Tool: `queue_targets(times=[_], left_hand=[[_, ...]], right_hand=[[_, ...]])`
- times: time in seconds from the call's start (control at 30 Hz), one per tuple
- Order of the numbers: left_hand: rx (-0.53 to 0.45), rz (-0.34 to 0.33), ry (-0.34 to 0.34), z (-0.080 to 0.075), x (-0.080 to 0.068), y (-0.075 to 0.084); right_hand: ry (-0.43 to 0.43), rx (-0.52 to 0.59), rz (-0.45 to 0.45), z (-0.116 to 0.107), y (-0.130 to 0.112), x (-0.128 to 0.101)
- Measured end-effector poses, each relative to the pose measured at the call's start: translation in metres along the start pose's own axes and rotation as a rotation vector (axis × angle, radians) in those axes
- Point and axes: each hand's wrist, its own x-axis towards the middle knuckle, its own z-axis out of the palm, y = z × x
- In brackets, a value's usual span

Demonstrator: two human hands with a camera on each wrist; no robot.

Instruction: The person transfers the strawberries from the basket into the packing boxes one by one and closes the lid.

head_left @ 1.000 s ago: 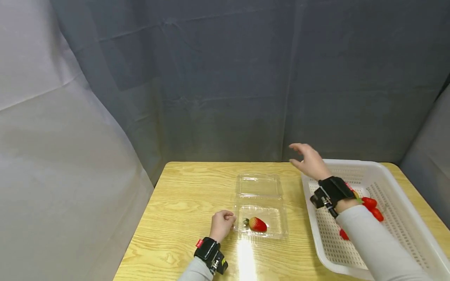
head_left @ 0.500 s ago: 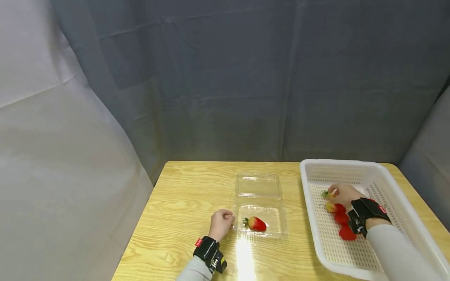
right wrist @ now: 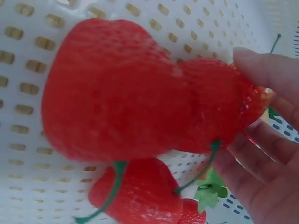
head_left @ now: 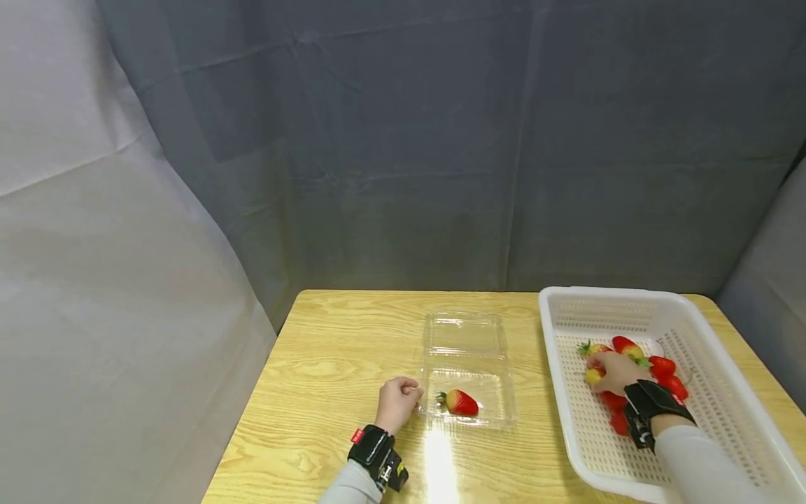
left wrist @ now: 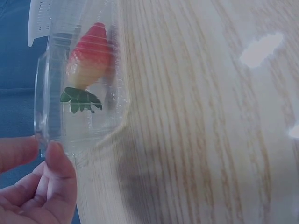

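Observation:
A clear plastic clamshell container [head_left: 469,420] lies unfolded on the table, with one red strawberry [head_left: 462,402] in its near half. My left hand [head_left: 397,404] pinches the container's left rim between thumb and forefinger; the left wrist view shows this pinch beside the strawberry's green leaves [left wrist: 81,99]. Inside the white basket, my right hand [head_left: 618,371] has thumb and fingers around a red-and-yellow strawberry [right wrist: 254,100], part of which the fingers hide. Other strawberries [right wrist: 117,93] lie close around that hand, some with green stems.
The white perforated basket [head_left: 560,420] stands at the table's right side, its raised rim around the strawberries. The wooden table [head_left: 315,392] extends left of the container. A dark grey curtain [head_left: 403,175] hangs behind, with pale cloth [head_left: 126,315] at the left.
My right hand has come down from above the basket's left rim in among the strawberries, then slid slightly nearer to a yellow-tipped one. The left hand stays at the container's rim.

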Motion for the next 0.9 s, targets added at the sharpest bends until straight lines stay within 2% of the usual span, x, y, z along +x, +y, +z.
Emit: queue_targets(times=[0.1,0.2,0.37,0.47,0.57,0.67,0.8,0.9], left_hand=[[0.005,0.002,0.005,0.0,0.0,0.001],[0.014,0.002,0.008,0.0,-0.001,0.001],[0.021,-0.004,0.014,0.001,0.0,0.001],[0.015,0.003,0.016,0.001,0.001,0.001],[-0.006,0.002,0.011,0.001,0.001,0.001],[-0.019,-0.005,0.008,0.001,0.002,0.001],[-0.008,-0.002,0.012,0.002,0.001,0.001],[-0.005,-0.007,0.011,0.002,0.001,0.001]], right_hand=[[0.048,0.027,-0.025,-0.012,-0.006,0.002],[0.127,0.081,-0.065,-0.036,-0.026,0.007],[0.29,0.145,-0.225,-0.08,-0.088,0.018],[0.342,0.171,-0.334,-0.088,-0.129,0.025],[0.327,0.194,-0.409,-0.082,-0.163,0.033],[0.284,0.184,-0.467,-0.062,-0.187,0.04],[0.175,0.137,-0.542,-0.024,-0.2,0.049],[0.051,0.135,-0.546,0.005,-0.199,0.053]])
